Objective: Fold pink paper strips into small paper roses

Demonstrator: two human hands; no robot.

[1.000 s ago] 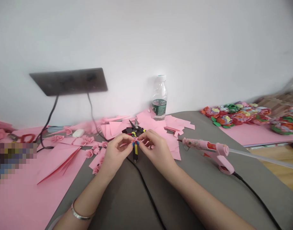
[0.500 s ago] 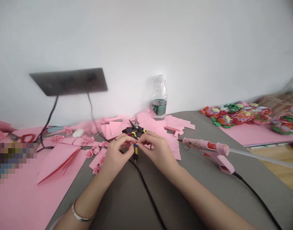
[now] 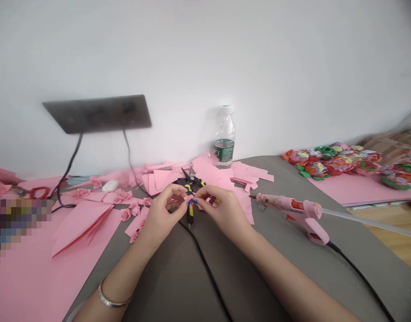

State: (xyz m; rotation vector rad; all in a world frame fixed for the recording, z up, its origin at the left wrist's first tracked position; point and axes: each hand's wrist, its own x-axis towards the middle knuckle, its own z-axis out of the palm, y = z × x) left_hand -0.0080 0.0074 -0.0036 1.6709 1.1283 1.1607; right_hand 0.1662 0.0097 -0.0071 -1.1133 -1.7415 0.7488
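Observation:
Between my fingertips is a small piece of pink paper (image 3: 189, 197), mostly covered by the fingers. My left hand (image 3: 167, 208) pinches it from the left, and my right hand (image 3: 220, 205) pinches it from the right, both closed with blue nails nearly touching. Directly beneath them lie yellow-and-black pliers (image 3: 190, 214), partly hidden by the hands. Dark-bladed cutters (image 3: 191, 177) rest just beyond the fingers. Loose pink paper pieces (image 3: 222, 176) spread behind the hands, and small folded pink paper roses (image 3: 126, 214) sit left of my left hand.
A pink glue gun (image 3: 289, 205) with a clear stick lies to the right, its black cord (image 3: 363, 273) running forward. A plastic bottle (image 3: 224, 138) stands against the wall. Colourful paper flowers (image 3: 340, 161) are at far right. Red-handled scissors (image 3: 39, 193) lie at left; another cord (image 3: 205, 264) crosses the grey tabletop (image 3: 165, 286).
Both hands stay in the same place. The fingers have shifted, and more of the pink paper now shows above the fingertips.

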